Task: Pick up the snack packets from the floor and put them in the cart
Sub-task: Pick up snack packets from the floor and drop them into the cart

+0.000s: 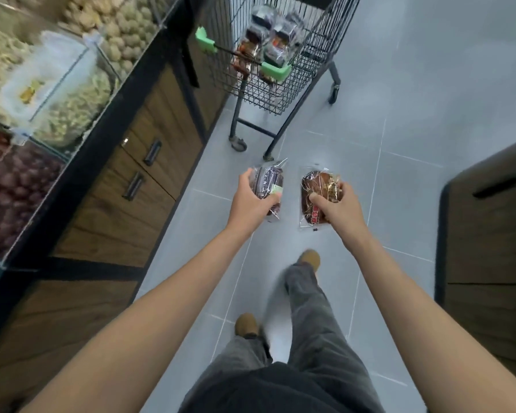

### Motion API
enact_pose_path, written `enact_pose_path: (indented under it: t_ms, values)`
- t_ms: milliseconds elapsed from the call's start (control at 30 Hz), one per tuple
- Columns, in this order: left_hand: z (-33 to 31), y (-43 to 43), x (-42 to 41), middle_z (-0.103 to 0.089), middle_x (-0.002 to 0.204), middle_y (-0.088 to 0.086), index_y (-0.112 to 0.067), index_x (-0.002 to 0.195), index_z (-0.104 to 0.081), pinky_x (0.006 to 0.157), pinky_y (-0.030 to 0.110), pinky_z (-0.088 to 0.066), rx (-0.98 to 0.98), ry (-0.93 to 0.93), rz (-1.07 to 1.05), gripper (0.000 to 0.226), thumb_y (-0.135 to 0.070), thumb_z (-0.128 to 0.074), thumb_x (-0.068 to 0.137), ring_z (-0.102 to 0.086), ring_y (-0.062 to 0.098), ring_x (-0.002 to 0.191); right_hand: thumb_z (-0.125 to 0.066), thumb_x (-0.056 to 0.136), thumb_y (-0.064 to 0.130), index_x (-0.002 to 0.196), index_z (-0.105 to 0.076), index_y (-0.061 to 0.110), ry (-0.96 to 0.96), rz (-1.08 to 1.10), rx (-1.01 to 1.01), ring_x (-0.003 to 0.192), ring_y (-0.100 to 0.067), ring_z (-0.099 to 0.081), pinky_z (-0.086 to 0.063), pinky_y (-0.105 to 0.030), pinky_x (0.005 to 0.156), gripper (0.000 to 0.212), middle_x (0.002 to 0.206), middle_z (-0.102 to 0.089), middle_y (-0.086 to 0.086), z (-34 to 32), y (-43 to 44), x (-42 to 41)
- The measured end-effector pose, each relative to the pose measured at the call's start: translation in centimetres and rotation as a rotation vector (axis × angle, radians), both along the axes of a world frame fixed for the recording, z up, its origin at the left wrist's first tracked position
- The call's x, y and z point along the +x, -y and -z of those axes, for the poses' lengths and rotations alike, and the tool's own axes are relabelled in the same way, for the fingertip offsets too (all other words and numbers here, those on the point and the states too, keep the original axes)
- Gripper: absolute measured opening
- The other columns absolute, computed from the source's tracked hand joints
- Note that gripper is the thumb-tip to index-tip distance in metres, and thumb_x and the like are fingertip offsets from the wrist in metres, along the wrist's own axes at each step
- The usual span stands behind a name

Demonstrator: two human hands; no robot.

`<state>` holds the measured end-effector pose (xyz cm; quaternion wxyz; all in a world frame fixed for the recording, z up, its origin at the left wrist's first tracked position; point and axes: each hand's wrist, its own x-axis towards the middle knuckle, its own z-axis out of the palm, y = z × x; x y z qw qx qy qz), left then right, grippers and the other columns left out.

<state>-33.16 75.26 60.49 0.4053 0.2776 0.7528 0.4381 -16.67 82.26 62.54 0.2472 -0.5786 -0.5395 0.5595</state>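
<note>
**Checker:** What can't be made out?

**Clerk:** The cart [280, 96] is black wire with green handle corners, and its far end is cut off by the top edge. The packets in the cart [268, 40] are blurred behind the mesh, so the count is uncertain. No wrapper print is legible. The bulk bins [72, 93] at left are smeared: pale lumps, with dark red ones nearer.

**Checker:** Hands?

**Clerk:** The left hand [252, 201] is curled round the purple packet [270, 181], with its fingertips partly hidden behind the wrapper. The right hand [338, 204] grips the brown packet [316, 189] from its right side, thumb across the front.

**Checker:** How do the packets look, and where are they?

**Clerk:** Both are in clear crinkled cellophane that catches glare.
- Purple packet: dark contents, with a small green patch by the thumb.
- Brown packet: gold glints, with a red band toward the lower end.

They are held side by side, apart, above the grey tiled floor [399, 84] — on the near side of the cart and outside its basket.
</note>
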Motion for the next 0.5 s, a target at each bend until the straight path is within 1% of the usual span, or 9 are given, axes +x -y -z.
enact_pose_path:
  t_ms: [100, 200, 300, 400, 433, 500]
  values:
    - [0.1, -6.0, -0.7, -0.046, 0.143, 0.002, -0.015, 0.143, -0.029, 0.108, 0.039, -0.040, -0.005, -0.001, 0.015, 0.087, -0.028, -0.077, 0.071, -0.051, 0.015, 0.125, -0.071, 0.083, 0.015, 0.111, -0.048, 0.018, -0.010, 0.003, -0.008, 0.075, -0.003, -0.059, -0.046, -0.008, 0.058, 0.037, 0.090, -0.061, 0.007, 0.5, -6.1, -0.7]
    - [-0.5, -12.1, -1.5, -0.045, 0.143, -0.001, -0.019, 0.145, -0.027, 0.108, 0.038, -0.040, -0.024, -0.026, 0.005, 0.086, -0.031, -0.074, 0.074, -0.050, 0.013, 0.125, -0.071, 0.082, 0.017, 0.114, -0.050, 0.017, -0.009, 0.008, -0.016, 0.078, -0.007, -0.061, -0.047, -0.016, 0.064, 0.038, 0.094, -0.063, 0.003, 0.7, -12.8, -1.5]
    - [-1.4, -17.8, -2.1, -0.048, 0.140, -0.004, -0.023, 0.143, -0.031, 0.106, 0.039, -0.042, -0.033, -0.036, -0.051, 0.083, -0.037, -0.072, 0.072, -0.051, 0.012, 0.122, -0.071, 0.082, 0.020, 0.119, -0.052, 0.015, 0.010, -0.021, -0.018, 0.081, -0.010, -0.063, -0.048, -0.019, 0.066, 0.042, 0.098, -0.064, 0.001, 0.2, -19.5, -2.4]
    - [-2.4, -23.5, -2.6, -0.045, 0.143, -0.004, -0.023, 0.143, -0.033, 0.107, 0.035, -0.040, -0.022, -0.032, -0.114, 0.081, -0.036, -0.071, 0.073, -0.047, 0.007, 0.121, -0.071, 0.082, 0.021, 0.112, -0.053, 0.019, 0.024, -0.083, 0.016, 0.081, -0.010, -0.062, -0.049, -0.017, 0.065, 0.035, 0.098, -0.065, 0.001, -0.4, -25.7, -3.6]
    - [-2.6, -25.1, -3.0, -0.045, 0.143, -0.003, -0.023, 0.144, -0.033, 0.106, 0.035, -0.040, -0.018, -0.025, -0.149, 0.082, -0.037, -0.071, 0.073, -0.046, 0.008, 0.121, -0.071, 0.082, 0.021, 0.110, -0.052, 0.021, 0.031, -0.109, 0.034, 0.081, -0.010, -0.062, -0.049, -0.017, 0.066, 0.033, 0.098, -0.064, 0.002, -0.7, -27.6, -4.1]
    - [-3.0, -28.0, -3.7, -0.047, 0.141, -0.003, -0.023, 0.143, -0.034, 0.104, 0.037, -0.043, -0.017, -0.010, -0.204, 0.084, -0.041, -0.068, 0.069, -0.049, 0.012, 0.120, -0.070, 0.082, 0.022, 0.109, -0.052, 0.022, 0.054, -0.161, 0.061, 0.085, -0.013, -0.062, -0.051, -0.023, 0.071, 0.033, 0.097, -0.063, 0.002, -1.2, -31.2, -5.4]
